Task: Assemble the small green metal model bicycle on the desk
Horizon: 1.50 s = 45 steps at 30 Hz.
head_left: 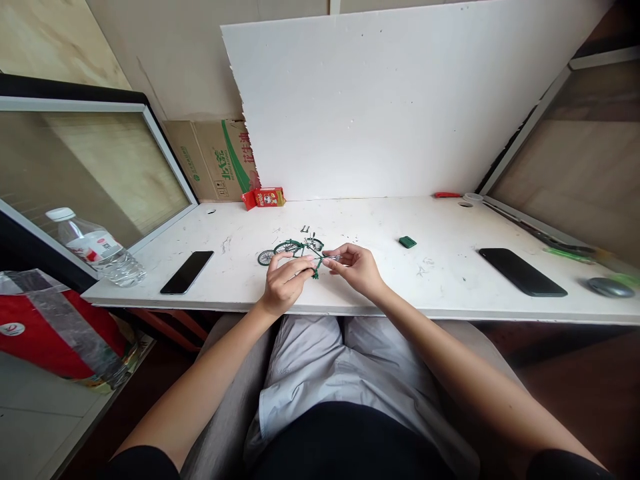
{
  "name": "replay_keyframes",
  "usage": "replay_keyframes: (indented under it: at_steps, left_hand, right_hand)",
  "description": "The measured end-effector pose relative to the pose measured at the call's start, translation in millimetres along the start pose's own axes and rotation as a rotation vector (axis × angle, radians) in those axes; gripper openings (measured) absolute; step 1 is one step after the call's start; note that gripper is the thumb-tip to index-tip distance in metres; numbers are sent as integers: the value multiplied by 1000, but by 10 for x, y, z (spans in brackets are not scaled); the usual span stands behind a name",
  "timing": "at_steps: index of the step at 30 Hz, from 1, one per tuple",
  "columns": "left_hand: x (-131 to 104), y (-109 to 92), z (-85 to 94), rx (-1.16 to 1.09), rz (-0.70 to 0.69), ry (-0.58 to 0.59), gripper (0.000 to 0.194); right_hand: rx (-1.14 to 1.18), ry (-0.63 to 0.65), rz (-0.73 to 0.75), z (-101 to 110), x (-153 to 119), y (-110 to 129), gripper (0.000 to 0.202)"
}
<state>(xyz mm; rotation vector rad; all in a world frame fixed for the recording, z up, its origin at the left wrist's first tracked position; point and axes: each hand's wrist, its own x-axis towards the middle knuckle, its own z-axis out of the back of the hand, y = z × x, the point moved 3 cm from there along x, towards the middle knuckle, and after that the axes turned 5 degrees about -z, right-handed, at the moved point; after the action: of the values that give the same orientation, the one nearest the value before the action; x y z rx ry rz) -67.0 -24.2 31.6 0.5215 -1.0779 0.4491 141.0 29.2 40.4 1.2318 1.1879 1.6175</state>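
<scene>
Over the front middle of the white desk (380,280), both hands come together at a green miniature bicycle frame (321,264). My left hand (287,280) has its fingers closed on the frame from the left. Opposite it, my right hand (357,268) pinches a small thin dark part against the frame; its exact kind is too small to tell. Just behind the fingers are more green bicycle parts with a spoked wheel (288,247); whether they join the held frame cannot be told. A loose-looking wheel (265,257) lies left of them. Tiny dark pieces (305,229) lie farther back.
A dark green small block (407,241) lies right of my hands. A phone (187,272) and a water bottle (97,248) are at left. At right are a black flat device (523,272) and a mouse (610,287). A red box (270,197) stands by the back white board (375,100).
</scene>
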Motion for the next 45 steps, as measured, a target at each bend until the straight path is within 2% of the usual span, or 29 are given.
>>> replay_keyframes:
  at_steps: [2,5,15,20,23,25,28,30,35,37,41,45]
  left_hand:
    - [-29,5,-22,-6,35,4,28]
    - [-73,22,-62,5,90,21,26]
    - [-56,46,-106,7,124,105,20]
    - [-28,6,-138,-195,126,216,18]
    - [-42,-23,-165,-249,149,197,8]
    - [-63,-33,-190,-268,176,188,9]
    - [-87,-24,-230,-305,269,221,8]
    - [-83,2,-246,-329,386,222,7]
    - [-80,79,-286,-508,784,58,22]
    - [-106,90,-324,-569,892,31,26]
    - [-169,91,-377,-596,975,-20,27]
    - [-212,82,-406,-566,1011,10,31]
  right_hand:
    - [97,41,-26,-11,-1,-35,49]
    - [151,38,-32,-2,-4,-37,49]
    - [12,-67,74,33,23,-4,52]
    - [-41,-57,150,84,31,-83,41]
    - [-42,-40,138,87,36,-127,39]
    - [-57,-42,128,76,36,-153,39]
    - [-39,-17,81,41,27,-208,39]
    - [-11,6,52,13,13,-238,39]
    - [-56,19,83,-43,-33,-234,35]
    - [-72,24,102,-63,-50,-220,35]
    - [-121,20,121,-85,-69,-201,37]
    - [-164,4,135,-77,-68,-198,35]
